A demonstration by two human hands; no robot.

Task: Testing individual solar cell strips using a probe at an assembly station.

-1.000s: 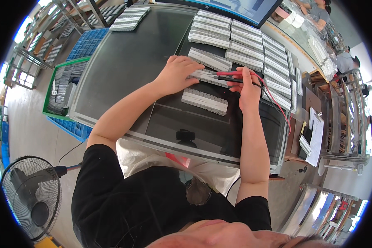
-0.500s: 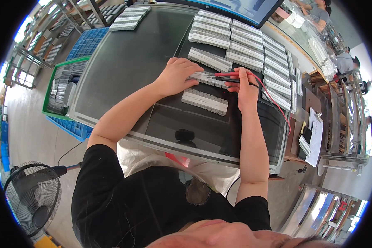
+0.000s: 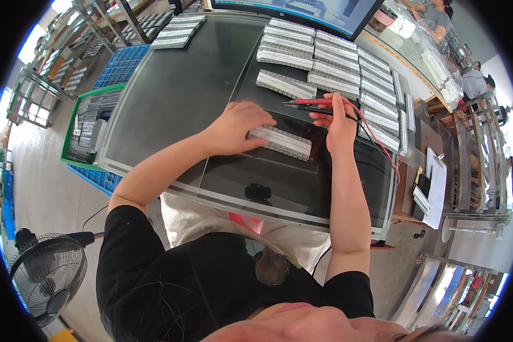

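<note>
My left hand (image 3: 239, 130) is at the left end of a grey and white segmented strip (image 3: 288, 143) lying on the dark tabletop (image 3: 171, 97), its thumb and fingers around that end and slightly blurred. A red test probe (image 3: 309, 102) and a black test probe (image 3: 313, 108) are pinched side by side in my right hand (image 3: 337, 118). Their tips point left, above the table and apart from the strips. Just beyond the tips lies another such strip (image 3: 285, 84), set at a slant. Red and black leads trail from my right hand over the table's right side.
Rows of similar strips (image 3: 336, 62) cover the far right of the table, below a monitor (image 3: 319, 11). More strips (image 3: 178, 31) sit at the far left corner. A green crate (image 3: 68, 134) stands left of the table, a fan (image 3: 48, 279) lower left. A clipboard (image 3: 434, 188) lies right.
My left hand has moved nearer to me, from the middle strip to the near one. The middle strip no longer shows in its place. My right hand with the probes has barely moved.
</note>
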